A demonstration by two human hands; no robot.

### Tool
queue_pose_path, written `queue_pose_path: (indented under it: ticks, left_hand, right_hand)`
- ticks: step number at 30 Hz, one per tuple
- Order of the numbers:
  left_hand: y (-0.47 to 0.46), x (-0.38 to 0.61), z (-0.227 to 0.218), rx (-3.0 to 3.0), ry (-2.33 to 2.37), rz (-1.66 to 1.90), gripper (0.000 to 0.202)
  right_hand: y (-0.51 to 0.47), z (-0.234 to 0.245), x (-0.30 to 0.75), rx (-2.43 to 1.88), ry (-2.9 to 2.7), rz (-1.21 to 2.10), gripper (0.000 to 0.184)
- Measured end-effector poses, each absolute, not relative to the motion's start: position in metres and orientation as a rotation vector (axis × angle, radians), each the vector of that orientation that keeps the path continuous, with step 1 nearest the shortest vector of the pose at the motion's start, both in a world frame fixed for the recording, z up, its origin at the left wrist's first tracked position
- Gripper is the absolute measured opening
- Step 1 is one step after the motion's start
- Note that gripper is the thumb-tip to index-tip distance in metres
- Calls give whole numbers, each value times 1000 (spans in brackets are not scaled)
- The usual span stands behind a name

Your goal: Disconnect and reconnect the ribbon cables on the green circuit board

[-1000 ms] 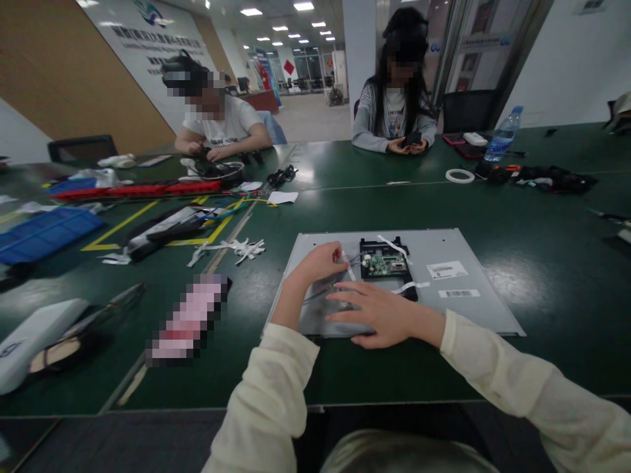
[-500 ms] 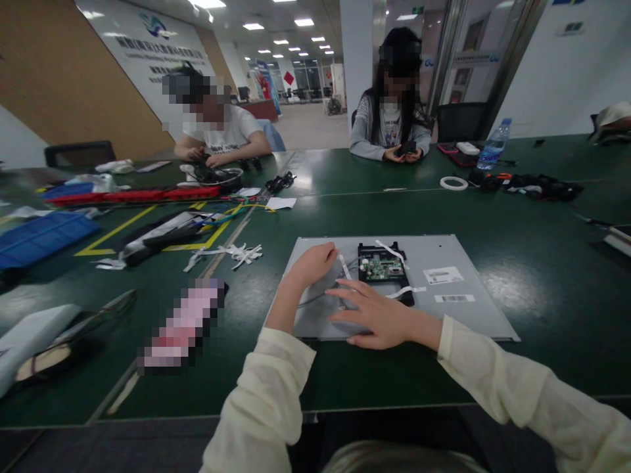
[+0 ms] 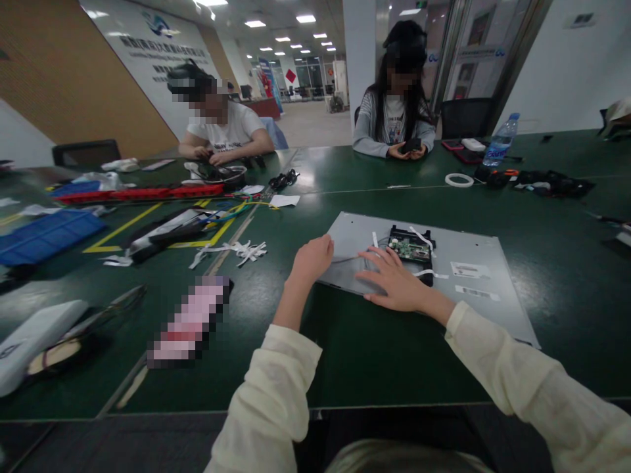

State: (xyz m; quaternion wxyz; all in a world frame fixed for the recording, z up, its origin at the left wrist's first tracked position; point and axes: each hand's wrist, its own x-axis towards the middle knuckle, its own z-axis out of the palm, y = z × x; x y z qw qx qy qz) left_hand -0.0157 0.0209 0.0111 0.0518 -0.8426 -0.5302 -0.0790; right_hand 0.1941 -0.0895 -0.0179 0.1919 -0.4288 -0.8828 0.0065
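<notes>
A flat grey metal display panel [image 3: 473, 253] lies turned at an angle on the table. A black bracket with a green circuit board [image 3: 410, 248] is mounted near its middle, with white tape strips [image 3: 420, 236] at the corners. My right hand [image 3: 394, 279] rests on the panel's near side, fingers spread, just left of the board. At the panel's left edge, my left hand [image 3: 311, 263] is closed. A thin grey cable [image 3: 348, 259] runs over the panel from near the right fingers to the left fist, whose fingertips are mostly hidden.
Left of the panel lie torn white strips [image 3: 249, 251] and a blurred pink phone [image 3: 190, 322]. Farther left are a blue bin [image 3: 49, 236] and a black-and-white bundle [image 3: 165, 233]. A tape roll [image 3: 459, 180] and water bottle [image 3: 501, 141] stand beyond. Two people sit opposite.
The panel has turned clockwise and slid to the right. My right hand has gone right and away from me with it; my left hand is now at the panel's left edge.
</notes>
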Motion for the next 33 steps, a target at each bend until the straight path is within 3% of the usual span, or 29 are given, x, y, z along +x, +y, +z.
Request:
queue_pose_path:
  ticks: [14, 33]
  left_hand:
    - [18, -13, 11, -2640, -1502, -354, 23]
    - [22, -13, 5, -2891, -1222, -81, 28]
  right_hand:
    - [-71, -27, 234, -1549, -2329, -44, 44]
    - [-57, -51, 319, -2155, -1821, -352, 42]
